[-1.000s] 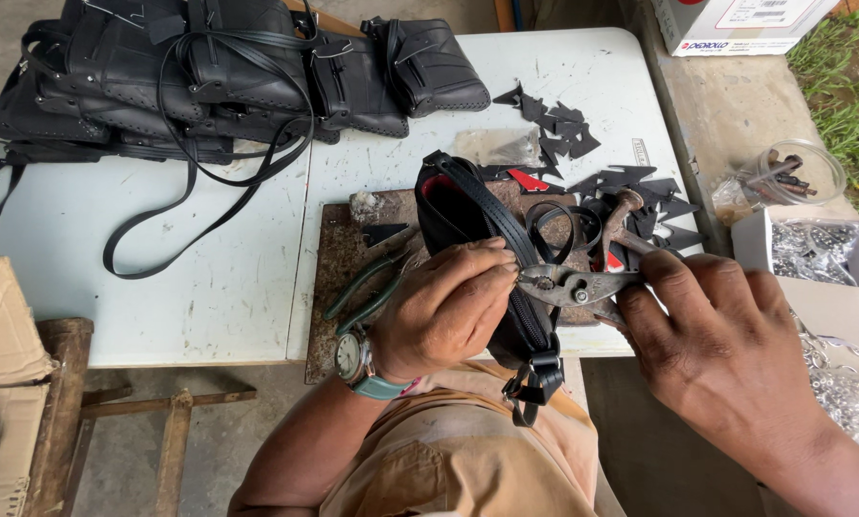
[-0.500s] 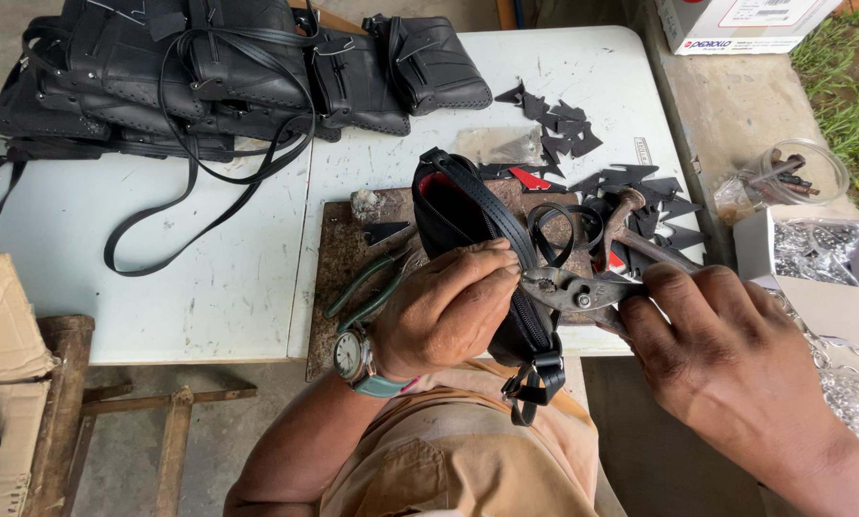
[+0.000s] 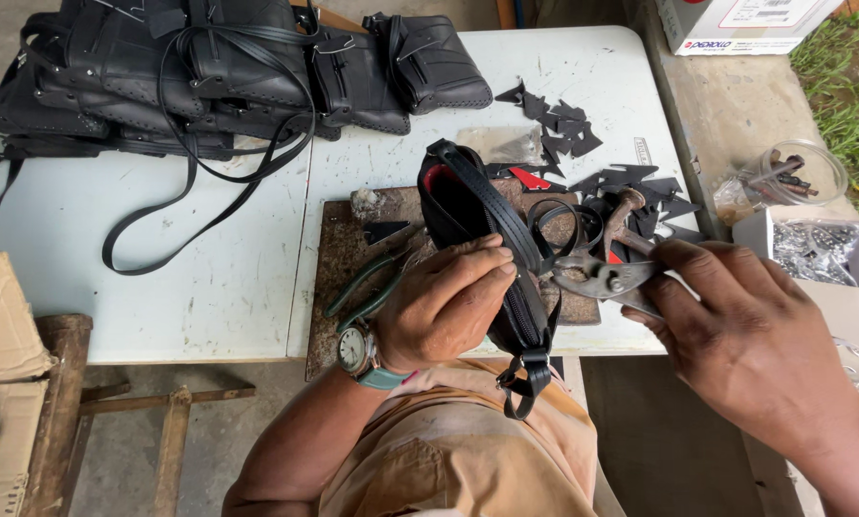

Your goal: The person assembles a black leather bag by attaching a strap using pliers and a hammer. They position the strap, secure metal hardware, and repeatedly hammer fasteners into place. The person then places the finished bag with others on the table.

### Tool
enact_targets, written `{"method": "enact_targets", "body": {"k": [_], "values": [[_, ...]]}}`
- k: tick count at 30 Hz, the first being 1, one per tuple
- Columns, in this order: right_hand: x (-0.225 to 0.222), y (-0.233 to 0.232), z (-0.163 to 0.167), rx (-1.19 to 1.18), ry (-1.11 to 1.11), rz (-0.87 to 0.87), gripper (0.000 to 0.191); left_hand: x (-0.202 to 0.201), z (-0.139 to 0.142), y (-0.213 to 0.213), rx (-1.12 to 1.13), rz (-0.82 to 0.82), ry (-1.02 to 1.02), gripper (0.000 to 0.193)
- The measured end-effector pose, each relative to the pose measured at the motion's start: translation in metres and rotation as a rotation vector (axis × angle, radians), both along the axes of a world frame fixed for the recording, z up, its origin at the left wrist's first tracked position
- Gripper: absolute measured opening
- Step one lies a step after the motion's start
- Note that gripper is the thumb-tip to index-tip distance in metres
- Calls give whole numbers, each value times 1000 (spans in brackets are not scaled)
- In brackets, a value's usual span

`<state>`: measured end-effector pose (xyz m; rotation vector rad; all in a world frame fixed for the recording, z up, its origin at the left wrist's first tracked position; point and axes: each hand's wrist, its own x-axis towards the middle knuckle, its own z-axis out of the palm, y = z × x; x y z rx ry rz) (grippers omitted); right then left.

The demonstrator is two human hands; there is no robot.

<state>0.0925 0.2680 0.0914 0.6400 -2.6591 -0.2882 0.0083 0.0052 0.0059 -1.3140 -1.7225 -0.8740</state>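
My left hand, with a wristwatch on the wrist, grips a small black leather bag with a red lining and holds it over a rusty metal plate. My right hand holds a pair of metal pliers whose jaws meet the bag's black strap near a loop. A buckle end of the strap hangs down below my left hand.
Green-handled pliers lie on the plate. A pile of finished black bags fills the table's far left. Black leather cut pieces lie at the far right. A clear jar and a box of metal fittings stand to the right.
My right hand with the pliers has shifted slightly left, closer against the strap. The left hand and bag stay nearly still.
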Motion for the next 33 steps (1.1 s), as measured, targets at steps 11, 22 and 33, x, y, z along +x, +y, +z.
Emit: {"method": "enact_targets", "body": {"k": [11, 22, 33], "values": [[7, -12, -3, -120, -159, 23, 25, 0, 2, -1, 3, -44, 46, 21], [-8, 6, -29, -298, -212, -50, 27, -10, -11, 3, -16, 92, 1, 19], [-68, 80, -184, -463, -162, -613, 36, -14, -22, -2, -22, 161, -290, 16]]}}
